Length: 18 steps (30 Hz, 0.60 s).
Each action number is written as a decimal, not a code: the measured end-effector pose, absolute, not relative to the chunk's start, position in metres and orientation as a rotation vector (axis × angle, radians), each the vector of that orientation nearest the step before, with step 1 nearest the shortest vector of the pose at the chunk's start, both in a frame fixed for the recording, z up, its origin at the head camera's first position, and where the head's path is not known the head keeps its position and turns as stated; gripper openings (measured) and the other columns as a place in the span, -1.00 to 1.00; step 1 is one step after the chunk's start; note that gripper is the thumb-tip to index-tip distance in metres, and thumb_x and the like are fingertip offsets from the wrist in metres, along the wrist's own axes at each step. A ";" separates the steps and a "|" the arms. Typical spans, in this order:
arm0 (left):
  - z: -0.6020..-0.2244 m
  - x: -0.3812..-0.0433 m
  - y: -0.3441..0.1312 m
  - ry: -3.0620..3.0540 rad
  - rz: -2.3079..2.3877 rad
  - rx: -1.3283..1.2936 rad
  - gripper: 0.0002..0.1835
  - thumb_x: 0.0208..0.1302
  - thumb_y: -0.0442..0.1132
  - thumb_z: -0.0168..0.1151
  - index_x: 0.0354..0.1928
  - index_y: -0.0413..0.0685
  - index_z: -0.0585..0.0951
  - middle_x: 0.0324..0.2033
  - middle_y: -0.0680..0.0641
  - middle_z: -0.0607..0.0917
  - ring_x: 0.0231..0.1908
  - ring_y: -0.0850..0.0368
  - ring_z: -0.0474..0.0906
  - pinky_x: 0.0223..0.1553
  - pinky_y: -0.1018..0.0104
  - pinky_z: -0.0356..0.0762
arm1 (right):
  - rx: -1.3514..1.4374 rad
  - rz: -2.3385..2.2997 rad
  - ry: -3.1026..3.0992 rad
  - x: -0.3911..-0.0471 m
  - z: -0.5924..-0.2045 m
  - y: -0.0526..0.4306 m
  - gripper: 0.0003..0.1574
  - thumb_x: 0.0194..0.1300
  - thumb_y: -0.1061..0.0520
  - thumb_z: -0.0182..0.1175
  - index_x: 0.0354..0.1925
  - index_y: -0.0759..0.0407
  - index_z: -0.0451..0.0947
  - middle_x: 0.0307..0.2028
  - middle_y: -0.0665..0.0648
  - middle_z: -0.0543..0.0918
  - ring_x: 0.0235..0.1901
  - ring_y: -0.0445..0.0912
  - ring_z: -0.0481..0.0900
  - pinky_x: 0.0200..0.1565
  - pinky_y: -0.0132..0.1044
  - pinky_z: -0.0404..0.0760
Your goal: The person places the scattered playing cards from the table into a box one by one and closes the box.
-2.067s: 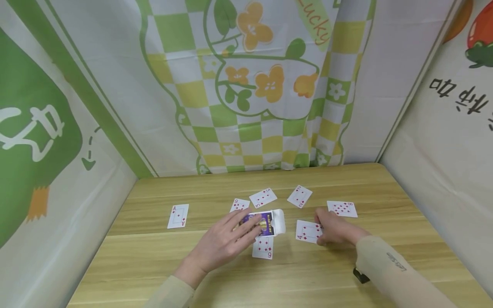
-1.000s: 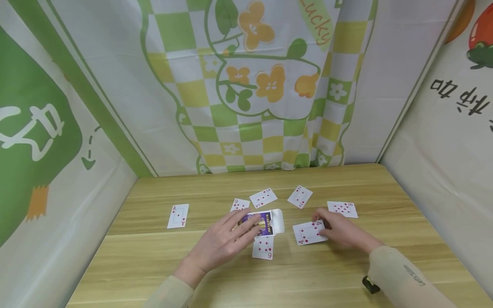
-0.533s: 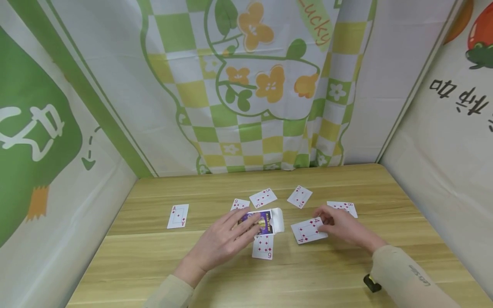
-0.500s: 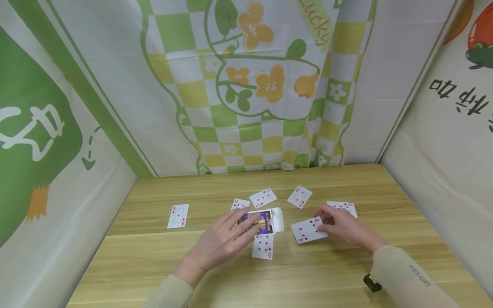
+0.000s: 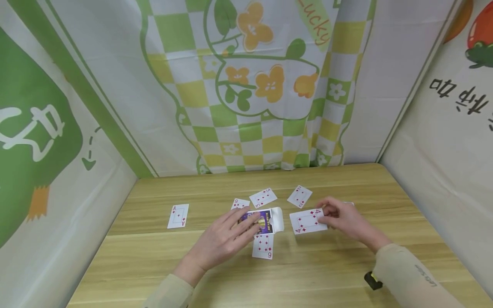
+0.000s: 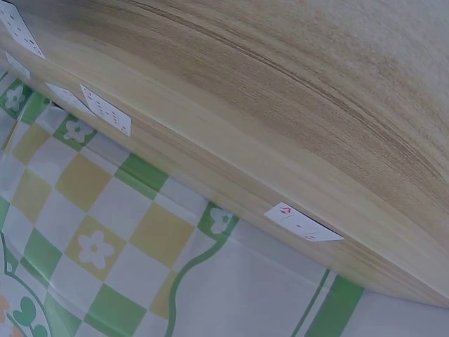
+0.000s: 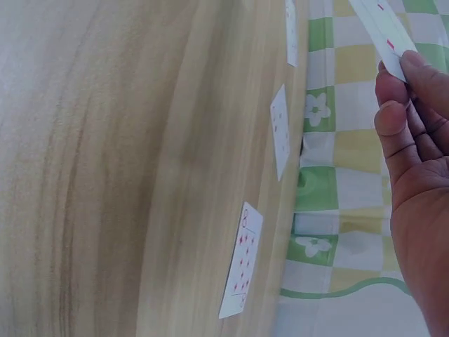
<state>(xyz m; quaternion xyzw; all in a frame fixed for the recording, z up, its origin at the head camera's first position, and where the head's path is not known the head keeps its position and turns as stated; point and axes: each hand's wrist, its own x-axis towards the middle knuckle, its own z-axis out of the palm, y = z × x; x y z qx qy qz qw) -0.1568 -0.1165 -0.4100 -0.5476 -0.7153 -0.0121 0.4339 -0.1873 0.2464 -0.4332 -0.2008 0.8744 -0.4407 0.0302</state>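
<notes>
My right hand (image 5: 346,220) pinches a four of diamonds playing card (image 5: 306,222) by its right end, thumb on the face. In the right wrist view, the same card (image 7: 384,35) is held up off the table between thumb and fingers. My left hand (image 5: 225,241) rests with extended fingers across a purple card box (image 5: 265,221), whose white flap (image 5: 278,219) stands out on the right. Its thumb is hidden. One diamond card (image 5: 263,248) lies partly under the box, and another (image 5: 239,204) shows behind the left fingers.
An ace of diamonds (image 5: 178,216) lies at the left of the wooden table (image 5: 135,265). Two cards lie at the back, one a two of diamonds (image 5: 299,196). An eight of diamonds (image 7: 242,263) is mostly hidden behind my right hand in the head view. A patterned curtain (image 5: 250,141) hangs behind.
My right hand has picked up the four of diamonds from the table and raised it slightly leftward and away from me. The left hand has stayed on the box.
</notes>
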 end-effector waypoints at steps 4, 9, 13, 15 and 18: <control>-0.410 -0.157 -0.116 -1.781 -0.037 -1.366 -0.71 0.34 -0.29 -0.03 -0.03 -0.14 0.63 0.08 -0.19 0.55 0.10 -0.19 0.44 0.10 0.03 0.46 | -0.615 -1.421 2.679 -0.185 -0.429 0.246 -0.61 0.13 0.16 0.31 -0.05 0.09 0.45 -0.50 0.02 0.61 -0.63 -0.15 0.45 -0.63 -0.37 0.48; -0.411 -0.157 -0.116 -1.783 -0.035 -1.365 -0.70 0.33 -0.31 -0.04 -0.02 -0.14 0.62 0.09 -0.19 0.55 0.10 -0.19 0.44 0.08 0.02 0.49 | -0.601 -1.462 2.657 -0.185 -0.426 0.247 -0.61 0.15 0.13 0.29 -0.06 0.07 0.43 -0.51 0.02 0.63 -0.63 -0.12 0.47 -0.63 -0.33 0.51; -0.411 -0.157 -0.115 -1.785 -0.038 -1.365 -0.71 0.33 -0.31 -0.03 -0.02 -0.14 0.62 0.09 -0.19 0.55 0.10 -0.19 0.44 0.10 0.02 0.47 | -0.586 -1.493 2.648 -0.183 -0.423 0.247 -0.61 0.16 0.07 0.29 -0.05 0.03 0.42 -0.52 0.03 0.63 -0.64 -0.08 0.48 -0.62 -0.25 0.54; -0.411 -0.158 -0.115 -1.783 -0.041 -1.365 -0.71 0.33 -0.30 -0.02 -0.03 -0.14 0.63 0.08 -0.19 0.55 0.10 -0.19 0.44 0.09 0.02 0.47 | -0.580 -1.511 2.640 -0.182 -0.421 0.246 -0.60 0.16 0.04 0.29 -0.05 0.03 0.41 -0.52 0.03 0.63 -0.63 -0.07 0.49 -0.61 -0.24 0.55; -0.412 -0.158 -0.115 -1.782 -0.048 -1.366 -0.71 0.33 -0.29 -0.02 -0.04 -0.14 0.63 0.08 -0.19 0.56 0.10 -0.19 0.45 0.07 0.02 0.49 | -0.582 -1.545 2.625 -0.181 -0.417 0.245 -0.60 0.18 0.04 0.28 -0.04 0.04 0.40 -0.51 0.05 0.63 -0.62 -0.04 0.50 -0.60 -0.26 0.55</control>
